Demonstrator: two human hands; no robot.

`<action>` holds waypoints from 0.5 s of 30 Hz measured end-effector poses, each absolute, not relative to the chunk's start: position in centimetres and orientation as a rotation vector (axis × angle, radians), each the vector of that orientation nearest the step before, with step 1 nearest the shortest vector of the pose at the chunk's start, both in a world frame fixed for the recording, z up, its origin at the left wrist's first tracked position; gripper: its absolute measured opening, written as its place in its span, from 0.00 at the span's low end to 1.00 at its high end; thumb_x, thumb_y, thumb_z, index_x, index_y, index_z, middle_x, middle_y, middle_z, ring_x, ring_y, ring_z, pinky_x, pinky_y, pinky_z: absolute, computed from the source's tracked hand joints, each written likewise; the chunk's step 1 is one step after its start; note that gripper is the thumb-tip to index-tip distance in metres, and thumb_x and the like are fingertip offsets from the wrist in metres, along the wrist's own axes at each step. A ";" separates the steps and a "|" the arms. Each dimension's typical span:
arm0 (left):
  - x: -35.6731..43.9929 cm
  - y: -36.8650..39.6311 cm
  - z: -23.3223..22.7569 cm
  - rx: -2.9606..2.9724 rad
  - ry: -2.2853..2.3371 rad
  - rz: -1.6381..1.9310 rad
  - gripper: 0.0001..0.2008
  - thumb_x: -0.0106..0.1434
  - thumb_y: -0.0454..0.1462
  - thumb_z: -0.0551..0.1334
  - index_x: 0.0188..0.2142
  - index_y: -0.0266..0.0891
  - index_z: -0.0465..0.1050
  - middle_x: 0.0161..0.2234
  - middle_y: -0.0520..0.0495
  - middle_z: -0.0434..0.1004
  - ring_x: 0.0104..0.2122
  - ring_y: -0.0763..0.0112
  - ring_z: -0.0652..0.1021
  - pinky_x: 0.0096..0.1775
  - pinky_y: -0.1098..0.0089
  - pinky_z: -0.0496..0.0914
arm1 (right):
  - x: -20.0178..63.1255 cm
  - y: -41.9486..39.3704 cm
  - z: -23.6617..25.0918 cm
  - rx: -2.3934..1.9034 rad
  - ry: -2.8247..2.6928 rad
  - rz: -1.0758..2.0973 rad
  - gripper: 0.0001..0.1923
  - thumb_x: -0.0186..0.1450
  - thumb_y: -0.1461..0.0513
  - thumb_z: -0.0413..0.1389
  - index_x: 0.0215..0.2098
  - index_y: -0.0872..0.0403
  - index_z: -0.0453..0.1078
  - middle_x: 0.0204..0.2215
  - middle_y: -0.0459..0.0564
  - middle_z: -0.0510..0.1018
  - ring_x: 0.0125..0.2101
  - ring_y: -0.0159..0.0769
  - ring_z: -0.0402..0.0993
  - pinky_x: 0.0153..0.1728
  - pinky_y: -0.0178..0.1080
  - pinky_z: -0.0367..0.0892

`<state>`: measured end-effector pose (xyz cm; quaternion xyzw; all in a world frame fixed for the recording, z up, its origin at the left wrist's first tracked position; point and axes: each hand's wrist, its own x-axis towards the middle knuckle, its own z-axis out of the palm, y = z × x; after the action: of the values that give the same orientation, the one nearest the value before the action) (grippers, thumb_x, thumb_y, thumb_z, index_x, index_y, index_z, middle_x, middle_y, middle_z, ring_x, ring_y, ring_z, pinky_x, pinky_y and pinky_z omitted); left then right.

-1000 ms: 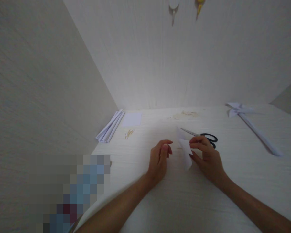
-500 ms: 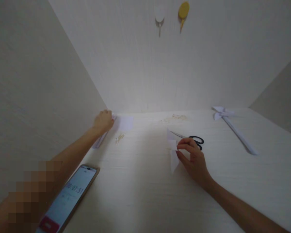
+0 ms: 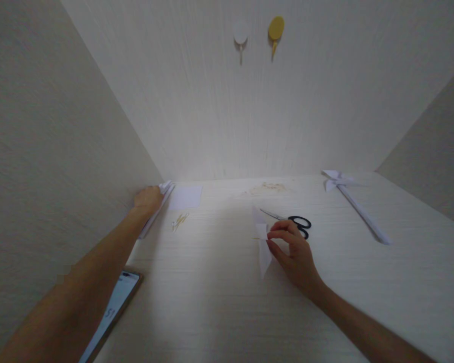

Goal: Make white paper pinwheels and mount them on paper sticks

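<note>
My right hand pinches a folded white paper piece on the pale wood-grain desk; my left hand closes on rolled white paper sticks by the pale wall.

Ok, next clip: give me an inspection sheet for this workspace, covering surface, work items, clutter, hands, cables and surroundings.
Surface: pale wood-grain table, faint brownish marks near the back wall.
Work items: folded white paper piece pinched by the right hand; bundle of rolled paper sticks under the left hand, by the left wall.
Clutter: black-handled scissors behind the right hand; square white sheet; small thin sticks; finished paper pinwheel; phone near the left forearm.
Hands: right grip shut on the paper piece; left grip on the bundle unclear.
Cables: nothing seen.
Surroundings: pale walls on three sides; white hook and yellow hook on the back wall.
</note>
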<state>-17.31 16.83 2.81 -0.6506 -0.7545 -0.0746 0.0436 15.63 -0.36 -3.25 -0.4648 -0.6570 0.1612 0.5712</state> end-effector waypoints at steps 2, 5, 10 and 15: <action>-17.2 17.0 2.7 -1.974 -2.328 -0.202 0.12 0.55 0.39 0.55 0.21 0.34 0.65 0.27 0.40 0.71 0.37 0.54 0.71 0.35 0.60 0.64 | 15.6 -0.4 -3.2 -1.092 -1.551 0.382 0.03 0.58 0.63 0.53 0.28 0.51 0.69 0.31 0.49 0.66 0.33 0.36 0.66 0.35 0.41 0.65; -16.8 17.1 2.6 -1.963 -2.338 -0.188 0.10 0.54 0.37 0.55 0.23 0.32 0.68 0.33 0.33 0.72 0.39 0.50 0.72 0.36 0.59 0.64 | 15.6 -0.4 -3.1 -1.097 -1.558 0.375 0.03 0.58 0.63 0.53 0.28 0.52 0.69 0.31 0.49 0.66 0.33 0.35 0.66 0.35 0.41 0.64; -15.1 16.9 3.3 -1.969 -2.324 -0.307 0.11 0.56 0.35 0.53 0.27 0.28 0.70 0.37 0.27 0.71 0.40 0.46 0.72 0.37 0.58 0.65 | 15.7 -0.4 -3.3 -1.105 -1.572 0.361 0.03 0.57 0.63 0.53 0.28 0.52 0.69 0.31 0.49 0.66 0.33 0.35 0.66 0.35 0.40 0.64; -11.4 16.6 6.0 -2.115 -2.237 -0.638 0.11 0.57 0.33 0.51 0.33 0.30 0.70 0.37 0.34 0.73 0.38 0.59 0.73 0.39 0.62 0.65 | 16.0 -0.2 -3.7 -1.115 -1.579 0.372 0.03 0.58 0.63 0.53 0.28 0.51 0.68 0.31 0.49 0.66 0.33 0.35 0.65 0.34 0.39 0.63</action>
<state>-11.39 16.58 6.01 -0.6726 -0.7116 -0.2030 -0.0012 15.99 -0.24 -3.67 -0.4719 -0.6680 0.1573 0.5535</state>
